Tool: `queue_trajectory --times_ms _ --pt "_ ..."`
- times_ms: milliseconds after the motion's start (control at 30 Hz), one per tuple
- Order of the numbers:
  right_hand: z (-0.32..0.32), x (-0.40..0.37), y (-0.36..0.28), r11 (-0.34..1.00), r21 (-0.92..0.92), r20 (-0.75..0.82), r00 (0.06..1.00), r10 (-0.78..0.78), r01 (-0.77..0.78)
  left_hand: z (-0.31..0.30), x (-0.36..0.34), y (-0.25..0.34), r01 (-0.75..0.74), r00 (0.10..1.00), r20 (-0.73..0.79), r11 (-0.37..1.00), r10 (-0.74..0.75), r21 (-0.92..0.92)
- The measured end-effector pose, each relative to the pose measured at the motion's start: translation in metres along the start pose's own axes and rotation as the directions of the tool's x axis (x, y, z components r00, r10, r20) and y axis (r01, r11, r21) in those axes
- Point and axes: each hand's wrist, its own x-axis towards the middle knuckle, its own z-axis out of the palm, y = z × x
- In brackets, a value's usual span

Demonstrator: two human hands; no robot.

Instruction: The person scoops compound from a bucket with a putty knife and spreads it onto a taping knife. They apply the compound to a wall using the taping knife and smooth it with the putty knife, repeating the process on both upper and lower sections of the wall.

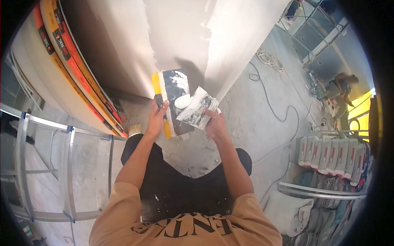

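My left hand [157, 117] is wrapped round the yellow-and-black handle of a wide filling knife [171, 88], whose dark blade is smeared with white compound. A white lump of filler [182, 101] sits on that blade. In my right hand [216, 124] is a smaller putty knife [197, 107], its blade streaked with white and overlapping the wide one beside the lump. The right handle is hidden by my fingers. Both tools are held above the floor between my knees, in front of a wall [176, 41] with pale filled bands.
Large boards with orange-red edges [69, 61] lean at the left, above a metal ladder-like frame [67, 164]. A brush [134, 130] is by my left knee. Cables [287, 119] cross the floor. Stacked bags [328, 158], scaffolding [316, 33] and a person [344, 86] are at right.
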Motion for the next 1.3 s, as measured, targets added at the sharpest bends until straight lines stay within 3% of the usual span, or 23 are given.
queue_trajectory --times_ms 133,233,300,333,400,467,500,533,600,633,667,700,767,800,867,933,1000,1067,1100,1167,1300 --pt "-0.008 0.0 -0.009 0.988 0.132 0.033 0.997 0.075 -0.079 0.003 -0.006 0.011 0.026 0.996 0.087 0.999 -0.023 -0.027" --pt "-0.017 -0.002 -0.004 0.978 0.186 0.068 0.994 0.086 -0.097 0.007 -0.01 0.018 -0.059 0.99 0.128 0.997 0.052 0.053" --pt "-0.02 -0.002 -0.003 0.977 0.188 0.104 0.992 0.077 -0.095 0.003 -0.01 0.023 -0.136 0.98 0.176 0.959 0.093 0.248" --pt "-0.022 -0.001 -0.002 0.974 0.191 0.124 0.987 0.1 -0.123 0.001 -0.01 0.026 -0.135 0.98 0.176 0.96 0.093 0.245" --pt "-0.031 0.004 0.0 0.97 0.195 0.14 0.982 0.123 -0.149 -0.004 -0.01 0.032 -0.042 0.96 0.278 0.97 -0.027 0.24" --pt "-0.047 0.013 0.007 0.882 0.37 0.178 0.954 0.24 -0.291 -0.009 -0.01 0.029 -0.034 0.955 0.293 0.972 -0.036 0.233" --pt "-0.052 0.015 0.012 0.883 0.37 0.174 0.955 0.239 -0.288 -0.013 -0.009 0.025 -0.027 0.951 0.305 0.974 -0.043 0.224" --pt "-0.058 0.017 0.015 0.85 0.449 0.142 0.961 0.236 -0.275 -0.017 -0.008 0.022 -0.027 0.95 0.308 0.975 -0.044 0.222" --pt "-0.072 0.019 0.026 0.81 0.529 0.1 0.966 0.237 -0.253 -0.014 -0.011 0.029 0.069 0.98 0.168 0.975 -0.106 0.209" --pt "-0.079 0.021 0.035 0.79 0.568 0.109 0.973 0.205 -0.23 -0.01 -0.016 0.039 0.14 0.984 0.095 0.986 -0.148 0.085" --pt "-0.088 0.026 0.046 0.769 0.604 0.117 0.978 0.174 -0.209 -0.014 -0.013 0.035 0.153 0.983 0.093 0.985 -0.161 0.081" --pt "-0.101 0.034 0.062 0.771 0.6 0.113 0.977 0.183 -0.214 -0.023 -0.005 0.032 0.171 0.984 0.063 0.98 -0.165 -0.105" --pt "-0.129 0.055 0.094 0.68 0.691 -0.075 0.912 0.404 -0.244 -0.024 -0.005 0.046 0.185 0.982 0.044 0.898 -0.182 -0.4" --pt "-0.13 0.06 0.105 0.681 0.69 -0.081 0.908 0.41 -0.246 -0.023 -0.006 0.049 0.173 0.983 0.032 0.866 -0.179 -0.469" --pt "-0.131 0.073 0.129 0.825 0.537 -0.442 0.774 0.454 -0.178 -0.024 -0.008 0.053 0.16 0.986 0.041 0.83 -0.164 -0.534" --pt "-0.184 0.123 0.195 0.833 0.533 -0.432 0.799 0.418 -0.148 -0.022 -0.01 0.057 0.162 0.984 0.032 0.823 -0.173 -0.545" --pt "-0.189 0.132 0.217 0.838 0.533 -0.425 0.82 0.384 -0.116 -0.022 -0.012 0.054 0.169 0.982 0.025 0.815 -0.187 -0.554" --pt "-0.183 0.148 0.234 0.872 0.484 -0.606 0.689 0.397 -0.077 -0.024 -0.01 0.05 0.202 0.972 0.006 0.816 -0.237 -0.541" --pt "-0.189 0.165 0.247 0.868 0.49 -0.6 0.691 0.402 -0.08 -0.023 -0.009 0.052 0.199 0.972 0.002 0.821 -0.234 -0.535" --pt "-0.21 0.182 0.271 0.882 0.462 -0.461 0.825 0.326 -0.09 -0.018 -0.015 0.056 0.174 0.966 -0.075 0.835 -0.248 -0.522" --pt "-0.194 0.194 0.266 0.86 0.51 -0.584 0.73 0.354 -0.009 -0.023 -0.015 0.056 0.152 0.968 -0.087 0.821 -0.237 -0.55"
